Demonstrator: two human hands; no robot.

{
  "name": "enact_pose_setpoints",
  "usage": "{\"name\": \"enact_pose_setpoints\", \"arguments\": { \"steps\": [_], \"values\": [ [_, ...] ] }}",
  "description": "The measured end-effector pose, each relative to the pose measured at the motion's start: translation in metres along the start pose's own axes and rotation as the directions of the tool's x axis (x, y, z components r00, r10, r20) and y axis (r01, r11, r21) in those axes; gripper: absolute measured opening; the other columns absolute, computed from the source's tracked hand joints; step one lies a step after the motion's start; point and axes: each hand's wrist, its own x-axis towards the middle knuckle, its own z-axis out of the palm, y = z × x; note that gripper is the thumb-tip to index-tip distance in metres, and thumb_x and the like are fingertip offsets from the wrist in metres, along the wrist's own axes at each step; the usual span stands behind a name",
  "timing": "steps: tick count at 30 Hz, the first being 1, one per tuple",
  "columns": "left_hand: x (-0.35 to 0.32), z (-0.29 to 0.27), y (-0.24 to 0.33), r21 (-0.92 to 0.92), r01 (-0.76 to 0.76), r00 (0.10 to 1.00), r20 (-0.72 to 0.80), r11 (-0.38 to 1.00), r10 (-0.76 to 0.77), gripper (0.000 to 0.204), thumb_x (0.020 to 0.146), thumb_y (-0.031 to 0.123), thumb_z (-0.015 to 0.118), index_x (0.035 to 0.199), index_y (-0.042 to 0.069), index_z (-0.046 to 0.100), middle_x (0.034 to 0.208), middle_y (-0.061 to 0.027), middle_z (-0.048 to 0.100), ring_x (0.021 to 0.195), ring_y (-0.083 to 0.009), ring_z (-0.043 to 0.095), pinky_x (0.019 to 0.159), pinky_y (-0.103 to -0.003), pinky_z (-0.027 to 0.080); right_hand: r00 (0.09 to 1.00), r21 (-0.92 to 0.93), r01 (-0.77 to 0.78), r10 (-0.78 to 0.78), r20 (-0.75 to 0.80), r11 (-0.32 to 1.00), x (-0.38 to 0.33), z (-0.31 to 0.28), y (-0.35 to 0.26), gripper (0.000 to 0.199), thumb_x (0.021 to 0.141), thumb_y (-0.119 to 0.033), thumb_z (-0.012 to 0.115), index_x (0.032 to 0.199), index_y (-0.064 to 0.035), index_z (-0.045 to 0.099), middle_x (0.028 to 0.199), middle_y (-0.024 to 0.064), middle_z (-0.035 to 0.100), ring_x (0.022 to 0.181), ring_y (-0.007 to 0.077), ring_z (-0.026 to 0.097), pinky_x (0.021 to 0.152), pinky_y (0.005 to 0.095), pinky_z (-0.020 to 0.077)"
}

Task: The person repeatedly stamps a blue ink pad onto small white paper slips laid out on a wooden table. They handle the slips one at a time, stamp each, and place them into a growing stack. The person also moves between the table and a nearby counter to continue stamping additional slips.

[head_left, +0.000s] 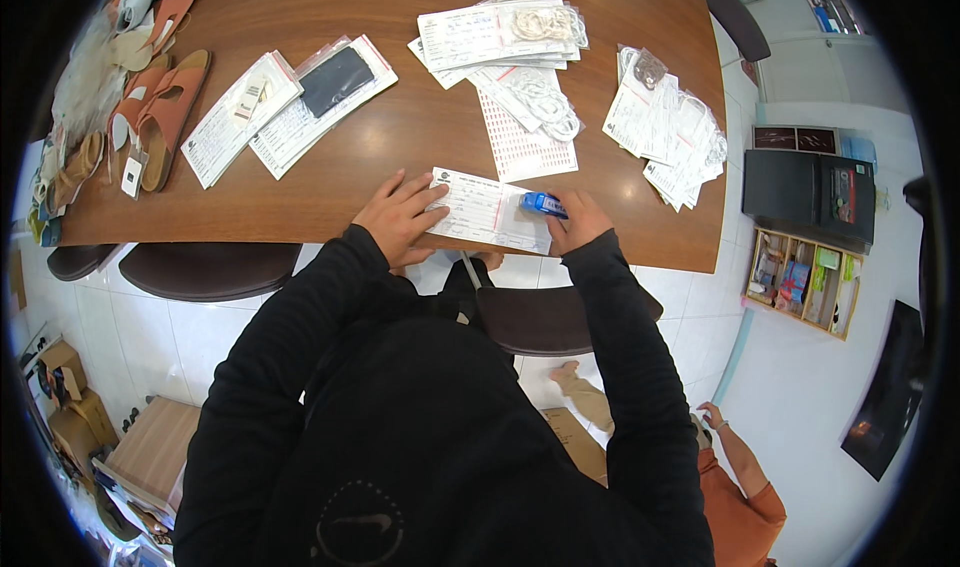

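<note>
My left hand (402,217) lies flat, fingers spread, on the left end of a white printed paper form (490,210) at the near edge of the brown wooden table (400,137). My right hand (572,222) grips a small blue stapler (541,204) at the right end of that form. Both my sleeves are black.
Clear bags with white forms and small items lie in piles at the far middle (500,37), right (668,127) and left (285,107). Several sandals (150,107) crowd the table's left end. Dark chairs (210,267) stand below the edge. Another person (735,487) crouches at lower right by a wooden shelf (805,282).
</note>
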Motion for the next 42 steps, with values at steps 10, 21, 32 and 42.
{"name": "enact_pose_setpoints", "arguments": {
  "steps": [10,21,32,42],
  "values": [
    [0.0,-0.001,0.0,0.011,0.0,1.0,0.003,1.0,0.0,0.065,0.069,0.032,0.082,0.126,0.012,0.06,0.145,-0.0074,0.046,0.14,-0.0296,0.036,0.115,-0.055,0.028,1.0,0.007,0.001,-0.001,0.031,1.0,0.007,0.001,-0.001,0.032,0.081,-0.01,0.07,0.112,-0.0071,0.061,0.101,0.0164,0.064,0.093,0.0377,0.062,0.082,0.0446,0.051],
    [0.001,-0.001,-0.001,0.018,-0.001,0.999,0.034,1.0,0.0,0.066,0.068,0.032,0.082,0.127,0.013,0.059,0.147,-0.008,0.045,0.142,-0.0303,0.034,0.115,-0.057,0.027,0.995,-0.225,0.004,0.017,0.094,0.974,0.016,0.015,0.001,0.032,0.082,-0.017,0.071,0.112,-0.0102,0.064,0.099,0.0139,0.068,0.092,0.0349,0.065,0.08,0.0439,0.0516],
    [-0.001,0.004,-0.001,0.034,0.003,0.999,0.037,0.999,-0.004,0.068,0.069,0.033,0.081,0.129,0.013,0.058,0.149,-0.0079,0.043,0.142,-0.0307,0.033,0.116,-0.056,0.025,0.886,0.364,-0.307,0.404,-0.228,0.879,-0.008,-0.046,0.043,0.043,0.078,-0.011,0.081,0.116,-0.0008,0.064,0.097,0.0097,0.071,0.084,0.0138,0.068,0.074,0.0262,0.0551],
    [-0.001,0.002,0.0,0.046,-0.007,0.999,0.034,0.999,0.005,0.068,0.069,0.034,0.08,0.131,0.013,0.057,0.15,-0.007,0.042,0.143,-0.0302,0.032,0.116,-0.056,0.024,0.99,0.157,0.118,-0.102,-0.101,0.981,0.01,0.029,-0.035,0.037,0.081,-0.018,0.076,0.113,-0.005,0.064,0.098,0.0162,0.069,0.086,0.0313,0.068,0.076,0.0373,0.0548]
  ]
}}
